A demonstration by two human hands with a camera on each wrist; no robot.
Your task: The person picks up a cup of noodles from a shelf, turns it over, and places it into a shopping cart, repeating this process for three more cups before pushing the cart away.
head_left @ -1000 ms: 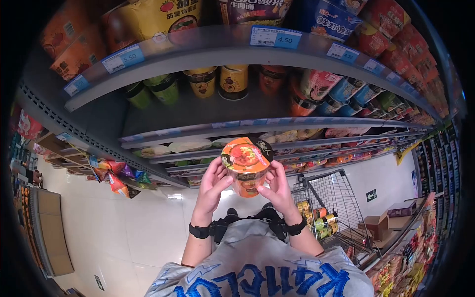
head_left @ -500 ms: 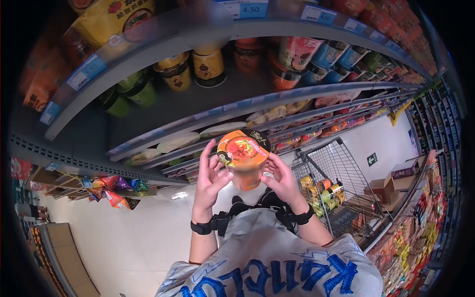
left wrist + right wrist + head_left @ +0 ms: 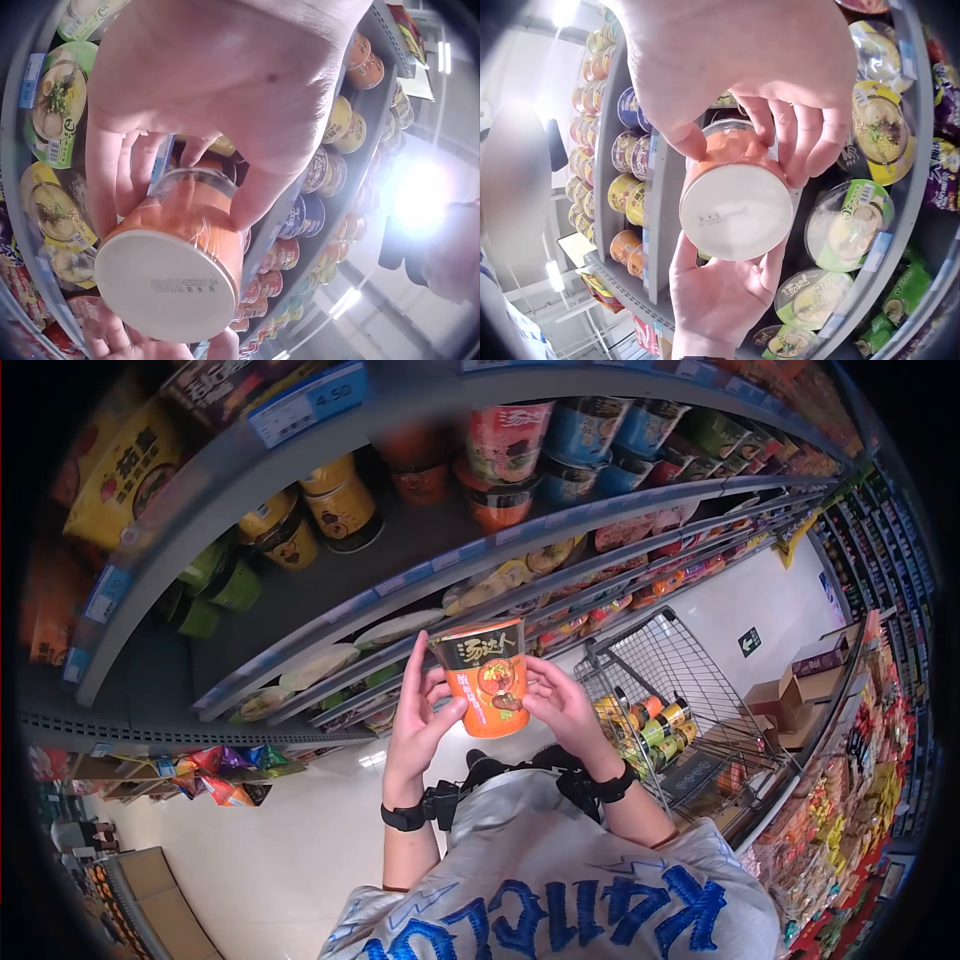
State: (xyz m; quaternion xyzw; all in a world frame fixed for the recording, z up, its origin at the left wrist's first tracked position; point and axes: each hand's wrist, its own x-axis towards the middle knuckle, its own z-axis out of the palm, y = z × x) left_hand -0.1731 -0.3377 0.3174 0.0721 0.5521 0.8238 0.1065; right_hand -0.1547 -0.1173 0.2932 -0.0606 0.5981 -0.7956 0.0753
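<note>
Two hands are gripping one orange noodle cup (image 3: 487,685) by its sides. The left hand (image 3: 415,725) is spanning the cup's width, its thumb and fingers pressing the wall; the right hand (image 3: 565,710) is matching that moderately wide grip from the opposite side. The cup is sitting between both hands, in front of the grey shirt (image 3: 540,860) and near the shelving (image 3: 300,630). The head view is showing the front label and a shopping cart (image 3: 700,685) holding cups. Both wrist views are exposing the white base (image 3: 166,285), bearing small printed characters, which the head view is hiding.
</note>
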